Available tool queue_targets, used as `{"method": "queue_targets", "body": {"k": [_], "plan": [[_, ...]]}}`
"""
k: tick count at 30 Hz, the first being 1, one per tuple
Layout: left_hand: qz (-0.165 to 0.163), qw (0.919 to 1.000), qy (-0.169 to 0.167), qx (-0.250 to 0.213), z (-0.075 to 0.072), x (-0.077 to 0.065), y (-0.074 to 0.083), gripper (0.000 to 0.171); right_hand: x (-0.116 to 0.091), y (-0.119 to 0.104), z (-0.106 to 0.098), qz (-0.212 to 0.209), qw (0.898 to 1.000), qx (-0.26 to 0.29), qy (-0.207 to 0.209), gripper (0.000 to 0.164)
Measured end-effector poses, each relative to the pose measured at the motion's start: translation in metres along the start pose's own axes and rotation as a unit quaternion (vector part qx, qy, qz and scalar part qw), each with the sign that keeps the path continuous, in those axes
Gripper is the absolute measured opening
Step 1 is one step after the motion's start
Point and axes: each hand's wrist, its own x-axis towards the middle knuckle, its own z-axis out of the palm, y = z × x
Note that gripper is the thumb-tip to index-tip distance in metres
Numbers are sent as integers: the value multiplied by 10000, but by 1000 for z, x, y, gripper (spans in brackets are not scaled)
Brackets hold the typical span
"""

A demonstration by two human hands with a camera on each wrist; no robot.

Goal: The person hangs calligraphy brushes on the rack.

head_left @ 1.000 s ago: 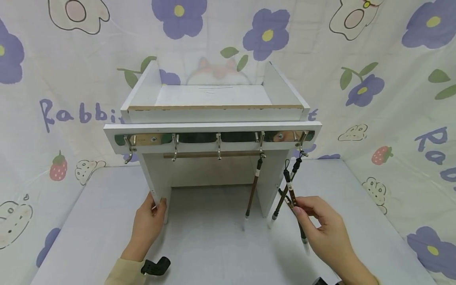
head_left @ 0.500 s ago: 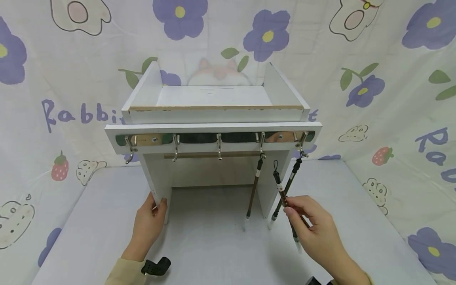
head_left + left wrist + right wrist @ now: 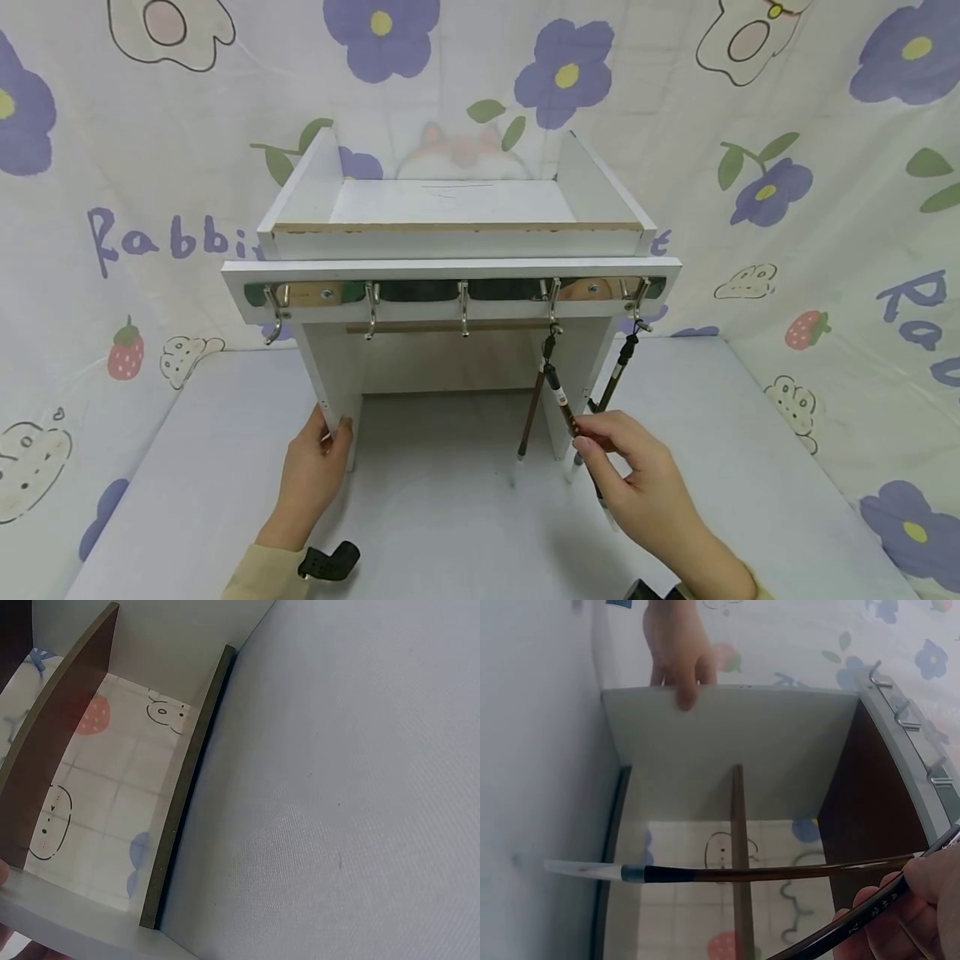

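Observation:
With thumb and fingers, my left hand (image 3: 311, 471) grips the lower front edge of the left side panel (image 3: 318, 375) of a white shelf (image 3: 450, 268). My right hand (image 3: 641, 487) pinches a dark calligraphy brush (image 3: 561, 393) by its handle, bristles down. Its loop end is close to the second hook from the right (image 3: 553, 302), overlapping the top of a brown brush (image 3: 531, 417) that hangs there. Another dark brush (image 3: 618, 373) hangs from the rightmost hook (image 3: 640, 302). A short dark end shows above my right fingers; I cannot tell what it belongs to.
A metal rail (image 3: 420, 290) with several hooks runs along the shelf's front. The shelf stands on a white-covered table (image 3: 187, 467), before a cloth (image 3: 465, 67) printed with flowers. A wooden crosspiece (image 3: 739, 825) spans the shelf's inside.
My right hand has moved left with the brush, from beside the rightmost hook to near the second one from the right. The left hand has stayed on the panel.

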Motion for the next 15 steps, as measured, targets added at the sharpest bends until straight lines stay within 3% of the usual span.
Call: {"method": "queue_targets", "body": {"k": [7, 15], "plan": [[31, 10000, -2, -9, 0, 0, -1, 49, 3, -3, 6, 446, 9986, 129, -236, 28], [50, 10000, -22, -28, 0, 0, -1, 50, 7, -3, 14, 399, 9988, 160, -242, 28]]}}
